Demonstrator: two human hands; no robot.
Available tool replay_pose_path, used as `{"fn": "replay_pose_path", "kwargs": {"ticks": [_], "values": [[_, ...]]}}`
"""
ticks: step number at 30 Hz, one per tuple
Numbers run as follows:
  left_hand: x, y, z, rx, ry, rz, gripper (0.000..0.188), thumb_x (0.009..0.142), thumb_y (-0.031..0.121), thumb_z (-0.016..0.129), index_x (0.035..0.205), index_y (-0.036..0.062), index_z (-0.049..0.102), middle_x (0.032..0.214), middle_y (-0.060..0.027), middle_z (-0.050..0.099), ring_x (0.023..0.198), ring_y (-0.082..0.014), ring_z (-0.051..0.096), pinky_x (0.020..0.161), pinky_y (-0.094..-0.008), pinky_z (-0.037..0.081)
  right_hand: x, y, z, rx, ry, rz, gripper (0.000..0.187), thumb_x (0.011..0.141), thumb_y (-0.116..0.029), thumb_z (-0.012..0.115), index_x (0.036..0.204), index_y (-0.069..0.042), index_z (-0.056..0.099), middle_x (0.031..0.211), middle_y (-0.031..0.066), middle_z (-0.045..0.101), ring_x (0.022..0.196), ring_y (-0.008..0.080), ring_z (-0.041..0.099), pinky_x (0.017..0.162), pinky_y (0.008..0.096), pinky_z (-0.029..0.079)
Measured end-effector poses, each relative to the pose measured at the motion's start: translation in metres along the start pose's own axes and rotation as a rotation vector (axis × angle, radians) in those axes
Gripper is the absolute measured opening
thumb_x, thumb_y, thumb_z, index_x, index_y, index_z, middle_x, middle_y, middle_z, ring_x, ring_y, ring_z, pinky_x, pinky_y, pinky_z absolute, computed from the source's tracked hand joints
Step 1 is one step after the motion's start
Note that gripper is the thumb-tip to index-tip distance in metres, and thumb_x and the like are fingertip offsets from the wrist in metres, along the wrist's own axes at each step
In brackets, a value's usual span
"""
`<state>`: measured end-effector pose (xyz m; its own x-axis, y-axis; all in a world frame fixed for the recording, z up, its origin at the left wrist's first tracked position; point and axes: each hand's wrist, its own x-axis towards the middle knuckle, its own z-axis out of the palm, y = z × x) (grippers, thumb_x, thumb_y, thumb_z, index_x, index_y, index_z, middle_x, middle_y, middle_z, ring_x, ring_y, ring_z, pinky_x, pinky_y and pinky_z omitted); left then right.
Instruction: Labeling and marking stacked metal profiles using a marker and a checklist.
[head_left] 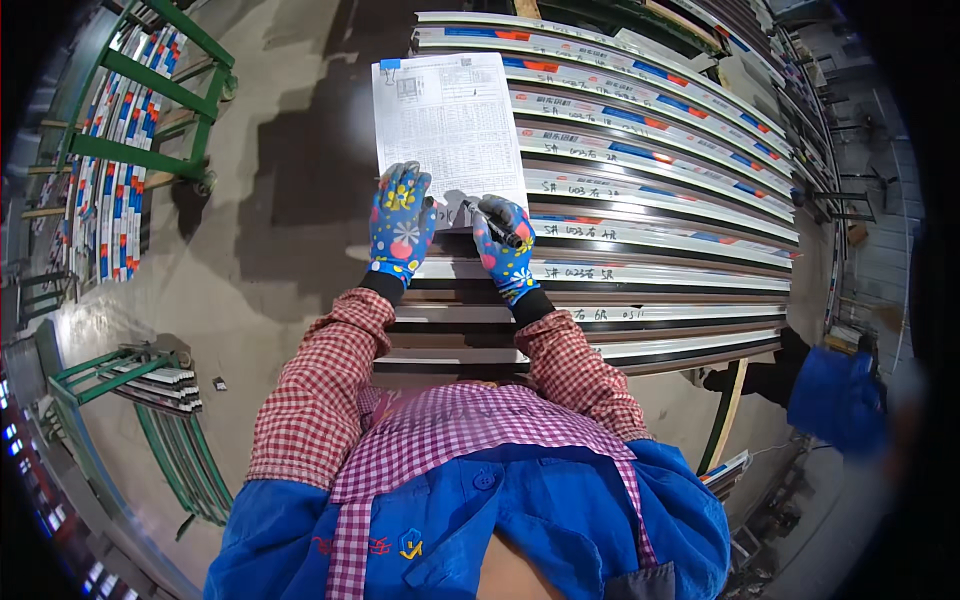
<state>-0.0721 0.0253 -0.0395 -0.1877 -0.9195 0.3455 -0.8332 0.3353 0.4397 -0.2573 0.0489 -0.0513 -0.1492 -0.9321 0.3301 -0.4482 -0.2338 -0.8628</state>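
A printed paper sheet [447,120] with a table of small text lies over the left ends of the long profiles. My left hand [402,222], in a blue flower-patterned glove, rests on its lower left part, fingers stretched over the paper. A small dark piece shows at this hand's right edge, too small to make out. In my right hand [507,250], gloved alike, is a black marker pen [503,232]; the fingers are closed round it at the sheet's lower right corner. Handwritten marks show on the paper between the hands.
Long white and brown profiles [660,232] lie side by side, with coloured labels and handwriting. Green metal racks [150,155] holding more profiles stand at the left. Another green rack [180,450] is lower left. A person in a blue sleeve [835,400] is at the right.
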Motion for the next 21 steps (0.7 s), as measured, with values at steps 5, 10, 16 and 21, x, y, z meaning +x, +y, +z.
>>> {"fn": "replay_pose_path", "kwargs": {"ticks": [5, 10, 16, 21], "values": [[0.0012, 0.0002, 0.0009, 0.018, -0.004, 0.014, 0.040, 0.091, 0.019, 0.063, 0.129, 0.0085, 0.059, 0.144, -0.0104, 0.050, 0.139, -0.0317, 0.039, 0.117, -0.0462, 0.028, 0.0009, -0.0029, 0.0013, 0.022, 0.009, 0.061, 0.020, 0.079, -0.014, 0.074, 0.097, -0.005, 0.070, 0.098, 0.0143, 0.069, 0.095, 0.0332, 0.065, 0.086, 0.0398, 0.051], [0.0028, 0.0009, -0.0006, 0.021, -0.026, -0.005, 0.039, 0.092, 0.020, 0.062, 0.130, 0.0081, 0.059, 0.144, -0.0110, 0.050, 0.139, -0.0320, 0.039, 0.117, -0.0462, 0.028, 0.0028, 0.0010, 0.0006, 0.011, 0.013, -0.071, 0.019, 0.079, -0.013, 0.073, 0.096, -0.006, 0.070, 0.098, 0.0148, 0.069, 0.096, 0.0344, 0.065, 0.086, 0.0404, 0.051], [0.0012, 0.0004, 0.0007, 0.033, -0.022, 0.005, 0.040, 0.093, 0.021, 0.061, 0.131, 0.0079, 0.058, 0.145, -0.0111, 0.049, 0.140, -0.0320, 0.038, 0.117, -0.0460, 0.028, 0.0005, 0.0019, -0.0020, 0.004, -0.020, -0.001, 0.022, 0.078, -0.013, 0.074, 0.098, -0.006, 0.070, 0.100, 0.0152, 0.069, 0.096, 0.0345, 0.065, 0.087, 0.0409, 0.051], [0.0015, 0.0009, 0.0007, 0.032, -0.018, 0.012, 0.040, 0.093, 0.021, 0.061, 0.131, 0.0075, 0.058, 0.144, -0.0111, 0.049, 0.140, -0.0320, 0.038, 0.117, -0.0460, 0.028, 0.0007, 0.0025, 0.0003, -0.025, 0.032, -0.035, 0.021, 0.081, -0.012, 0.073, 0.100, -0.003, 0.069, 0.099, 0.0148, 0.069, 0.094, 0.0314, 0.066, 0.084, 0.0382, 0.053]]}}
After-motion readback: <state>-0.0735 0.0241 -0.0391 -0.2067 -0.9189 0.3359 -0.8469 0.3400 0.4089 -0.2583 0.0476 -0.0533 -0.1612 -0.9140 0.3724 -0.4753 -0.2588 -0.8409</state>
